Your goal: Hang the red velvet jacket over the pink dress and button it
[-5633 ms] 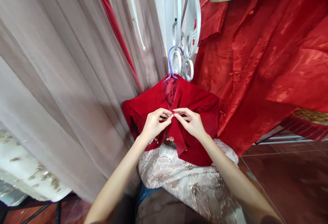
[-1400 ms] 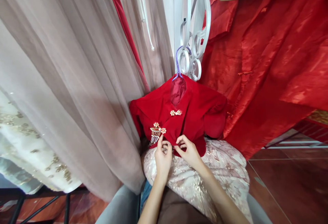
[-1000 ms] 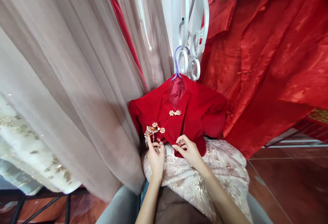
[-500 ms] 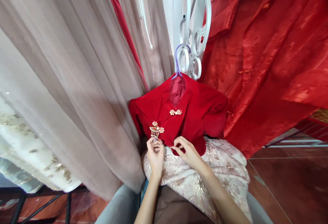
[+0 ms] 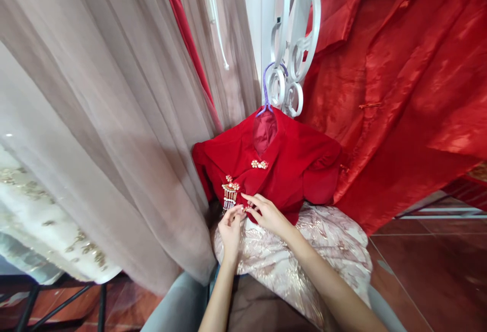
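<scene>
Directly below the purple hanger (image 5: 265,88), a red velvet jacket (image 5: 289,170) hangs with its shoulders spread. The hanger appears hooked on a white scrolled metal frame (image 5: 282,53) that rises above it, probably so that the jacket's weight is carried and both hands are free for small work. Beneath the hanger, past the open neckline, an upper flower clasp (image 5: 259,164) spans the front, which likely keeps the front edges in line farther down.

Well below the hanger and a little to its left, the left hand (image 5: 230,228) and right hand (image 5: 268,216) meet at a lower clasp (image 5: 246,209). The left grip is pinched, thumb to fingertip; the right grip meets it from the other side, one finger lifted away. Both seem clamped on the clasp, one from each side, perhaps to steady its halves; fingers cover much of it, so whether it is joined cannot be told. A fringed fan ornament (image 5: 230,192), also below and left of the hanger, dangles just above the left fingertips.

The jacket's collar points up toward the hanger and its hem toward the person, over pale floral fabric (image 5: 297,256) farther below the hanger. Its long axis runs crosswise beneath the hanger, shoulder to shoulder, the right side drooping slightly.
</scene>
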`<state>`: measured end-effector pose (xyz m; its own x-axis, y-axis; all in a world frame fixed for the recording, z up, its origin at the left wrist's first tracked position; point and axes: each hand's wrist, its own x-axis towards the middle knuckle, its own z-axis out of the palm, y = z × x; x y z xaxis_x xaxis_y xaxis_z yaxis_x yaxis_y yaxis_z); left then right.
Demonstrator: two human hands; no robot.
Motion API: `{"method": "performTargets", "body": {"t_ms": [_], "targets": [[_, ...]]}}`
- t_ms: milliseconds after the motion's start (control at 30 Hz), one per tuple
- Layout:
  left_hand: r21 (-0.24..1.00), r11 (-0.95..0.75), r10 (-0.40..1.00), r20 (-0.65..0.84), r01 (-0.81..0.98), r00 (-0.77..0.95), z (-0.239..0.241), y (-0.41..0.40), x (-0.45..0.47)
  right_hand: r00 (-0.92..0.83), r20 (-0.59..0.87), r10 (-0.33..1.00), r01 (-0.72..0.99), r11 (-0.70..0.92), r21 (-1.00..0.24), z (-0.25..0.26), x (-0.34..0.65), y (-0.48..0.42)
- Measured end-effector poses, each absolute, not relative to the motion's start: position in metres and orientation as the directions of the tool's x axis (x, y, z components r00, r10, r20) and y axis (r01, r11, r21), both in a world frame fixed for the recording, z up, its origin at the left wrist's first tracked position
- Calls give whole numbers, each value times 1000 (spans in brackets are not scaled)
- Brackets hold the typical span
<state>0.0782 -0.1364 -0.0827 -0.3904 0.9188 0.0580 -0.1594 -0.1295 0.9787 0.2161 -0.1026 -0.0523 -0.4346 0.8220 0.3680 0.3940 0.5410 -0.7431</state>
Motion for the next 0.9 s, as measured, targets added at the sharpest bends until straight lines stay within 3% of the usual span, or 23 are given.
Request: {"method": "performTargets", "body": {"t_ms": [267,700,900], "targets": [[983,-138,910,79,-118,-406,-86,-134,78,-332,373,866,332,477,-814,-60,204,-106],[995,-89,971,96,41,-220,-83,-131,63,-272,438,857,424,515,-745,-66,200,-103],[992,-126,917,118,4,-381,-86,-129,72,-218,422,880,238,467,-851,-63,206,-111]]}}
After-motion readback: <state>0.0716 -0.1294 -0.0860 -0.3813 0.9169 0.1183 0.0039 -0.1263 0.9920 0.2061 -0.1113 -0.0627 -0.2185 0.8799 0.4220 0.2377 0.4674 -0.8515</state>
